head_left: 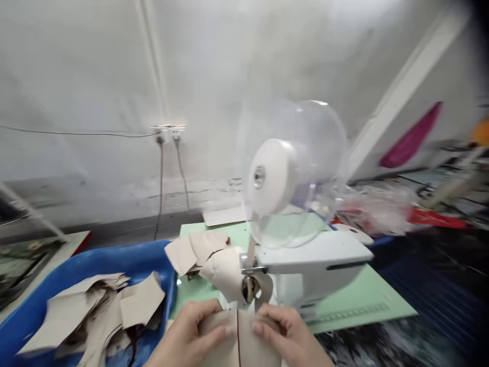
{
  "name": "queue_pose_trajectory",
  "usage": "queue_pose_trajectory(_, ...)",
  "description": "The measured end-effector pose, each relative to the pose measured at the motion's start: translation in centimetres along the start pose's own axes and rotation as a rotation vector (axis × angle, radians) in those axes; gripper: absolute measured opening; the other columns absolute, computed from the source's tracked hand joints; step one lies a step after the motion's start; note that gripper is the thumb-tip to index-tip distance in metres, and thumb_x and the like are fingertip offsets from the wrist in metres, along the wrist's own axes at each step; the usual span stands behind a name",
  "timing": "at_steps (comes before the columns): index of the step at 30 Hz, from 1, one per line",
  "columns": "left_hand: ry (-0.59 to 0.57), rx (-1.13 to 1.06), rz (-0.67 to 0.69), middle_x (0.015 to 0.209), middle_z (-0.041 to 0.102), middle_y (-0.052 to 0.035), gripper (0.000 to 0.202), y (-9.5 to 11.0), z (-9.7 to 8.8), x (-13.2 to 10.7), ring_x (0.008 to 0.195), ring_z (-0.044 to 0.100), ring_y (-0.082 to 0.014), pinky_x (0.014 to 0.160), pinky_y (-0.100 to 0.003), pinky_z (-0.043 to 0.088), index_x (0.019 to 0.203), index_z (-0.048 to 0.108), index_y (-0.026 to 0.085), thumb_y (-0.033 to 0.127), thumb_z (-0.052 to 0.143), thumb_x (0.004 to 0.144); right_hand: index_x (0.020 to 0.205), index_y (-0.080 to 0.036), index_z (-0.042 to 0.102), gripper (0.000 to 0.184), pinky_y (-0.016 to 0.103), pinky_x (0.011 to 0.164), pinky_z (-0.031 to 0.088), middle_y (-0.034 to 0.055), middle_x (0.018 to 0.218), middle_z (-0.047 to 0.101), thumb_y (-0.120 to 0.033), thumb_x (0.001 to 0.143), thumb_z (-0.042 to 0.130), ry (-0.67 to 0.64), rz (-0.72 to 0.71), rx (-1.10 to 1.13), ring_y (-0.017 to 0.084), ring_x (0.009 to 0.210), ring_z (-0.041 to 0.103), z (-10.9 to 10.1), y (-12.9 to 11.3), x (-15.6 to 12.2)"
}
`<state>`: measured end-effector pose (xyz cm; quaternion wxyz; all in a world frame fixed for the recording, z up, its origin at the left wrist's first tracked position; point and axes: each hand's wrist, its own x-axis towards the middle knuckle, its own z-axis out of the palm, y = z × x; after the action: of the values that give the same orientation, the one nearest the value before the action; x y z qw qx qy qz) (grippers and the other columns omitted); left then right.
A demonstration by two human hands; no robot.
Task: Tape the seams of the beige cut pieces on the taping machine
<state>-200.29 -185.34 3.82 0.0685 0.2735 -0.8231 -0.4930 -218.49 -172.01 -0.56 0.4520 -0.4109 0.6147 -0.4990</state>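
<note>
"So, how far along is this beige piece (250, 352)?"

"Partway, I'd judge. It lies right at the working end of the white machine (313, 256), with a long run of its dark line (239, 340) on the near side."

"And the grip?"

"Left hand (198, 331) and right hand (284, 334) both grasp it, thumbs on top, one either side of that line."

"What looks done?"

"Probably the other pieces (221, 272) beyond, on the green table (361, 306)."

"And left?"

"This near stretch, at least. More scraps (143, 302) lie in the blue tub (114, 251); finished or waiting, I can't tell."
</note>
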Motion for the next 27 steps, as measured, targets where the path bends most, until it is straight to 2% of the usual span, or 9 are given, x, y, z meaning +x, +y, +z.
queue_pose_trajectory(3, 0.063, -0.051, -0.003, 0.065, 0.052, -0.0002, 0.043, 1.1, 1.4, 3.8, 0.067, 0.046, -0.0176, 0.06, -0.024, 0.037, 0.067, 0.06, 0.02, 0.058, 0.053, 0.084, 0.074, -0.015, 0.063, 0.042, 0.021, 0.059, 0.036, -0.0004, 0.067, 0.053, -0.056, 0.076, 0.071, 0.24, 0.051, 0.268, 0.013, 0.066, 0.046, -2.0, -0.2, 0.2)
queue_pose_trajectory(6, 0.061, -0.143, -0.042, 0.067, 0.05, -0.0008, 0.047, 1.0, 2.1, 5.5, 0.069, 0.046, -0.0178, 0.061, -0.023, 0.038, 0.065, 0.056, 0.019, 0.061, 0.05, 0.085, 0.083, -0.016, 0.066, 0.037, 0.026, 0.068, 0.045, 0.0019, 0.075, 0.063, -0.051, 0.074, 0.075, 0.259, 0.047, 0.534, 0.017, 0.071, 0.055, -2.1, 0.9, 1.0)
queue_pose_trajectory(8, 0.064, -0.171, -0.083, 0.067, 0.052, -0.0009, 0.048, 0.6, 2.1, 5.7, 0.069, 0.046, -0.0177, 0.06, -0.023, 0.038, 0.066, 0.058, 0.018, 0.063, 0.051, 0.083, 0.083, -0.017, 0.068, 0.034, 0.029, 0.07, 0.047, 0.0023, 0.076, 0.066, -0.049, 0.074, 0.075, 0.252, 0.031, 0.607, 0.018, 0.071, 0.058, -1.8, 1.5, 1.5)
queue_pose_trajectory(13, 0.083, -0.187, -0.105, 0.064, 0.052, -0.0003, 0.049, -0.4, 2.1, 5.9, 0.066, 0.046, -0.0164, 0.059, -0.022, 0.037, 0.063, 0.059, 0.017, 0.063, 0.055, 0.081, 0.079, -0.016, 0.07, 0.036, 0.031, 0.072, 0.05, 0.0051, 0.078, 0.071, -0.05, 0.071, 0.077, 0.342, 0.047, 0.625, 0.023, 0.075, 0.063, -1.5, 1.7, 2.3)
queue_pose_trajectory(16, 0.081, -0.251, -0.121, 0.063, 0.053, 0.0004, 0.048, -0.9, 2.0, 6.9, 0.064, 0.047, -0.0154, 0.059, -0.022, 0.038, 0.063, 0.057, 0.017, 0.062, 0.056, 0.081, 0.078, -0.016, 0.07, 0.032, 0.032, 0.071, 0.051, 0.007, 0.082, 0.072, -0.046, 0.07, 0.078, 0.406, 0.061, 0.65, 0.026, 0.081, 0.065, -1.6, 2.0, 3.2)
queue_pose_trajectory(18, 0.088, -0.291, -0.142, 0.063, 0.055, 0.0004, 0.046, -1.2, 1.8, 8.0, 0.062, 0.048, -0.0156, 0.057, -0.022, 0.039, 0.065, 0.058, 0.018, 0.062, 0.057, 0.079, 0.089, -0.018, 0.071, 0.033, 0.034, 0.075, 0.052, 0.0074, 0.094, 0.073, -0.043, 0.069, 0.079, 0.444, 0.043, 0.717, 0.028, 0.089, 0.065, -1.6, 2.7, 4.3)
queue_pose_trajectory(21, 0.121, -0.286, -0.149, 0.06, 0.058, -0.0004, 0.045, -1.9, 1.2, 10.0, 0.062, 0.052, -0.0179, 0.055, -0.024, 0.041, 0.064, 0.061, 0.019, 0.061, 0.058, 0.078, 0.107, -0.022, 0.069, 0.045, 0.038, 0.084, 0.053, 0.0083, 0.108, 0.071, -0.043, 0.068, 0.077, 0.436, 0.034, 0.751, 0.03, 0.103, 0.062, -1.8, 4.2, 6.4)
queue_pose_trajectory(24, 0.121, -0.27, -0.137, 0.059, 0.06, -0.0015, 0.047, -2.9, 0.4, 11.8, 0.063, 0.056, -0.0198, 0.059, -0.026, 0.045, 0.064, 0.063, 0.018, 0.062, 0.057, 0.078, 0.116, -0.023, 0.066, 0.057, 0.045, 0.088, 0.053, 0.0096, 0.109, 0.07, -0.052, 0.067, 0.073, 0.393, 0.056, 0.628, 0.032, 0.105, 0.061, -2.3, 5.6, 8.2)
queue_pose_trajectory(27, 0.134, -0.227, -0.076, 0.072, 0.067, -0.0043, 0.044, -4.5, -0.3, 13.5, 0.074, 0.062, -0.0225, 0.071, -0.031, 0.05, 0.075, 0.067, 0.016, 0.06, 0.063, 0.075, 0.12, -0.024, 0.064, 0.063, 0.048, 0.101, 0.045, 0.009, 0.109, 0.07, -0.056, 0.065, 0.071, 0.481, -0.009, 0.399, 0.033, 0.11, 0.059, -3.2, 6.1, 8.9)
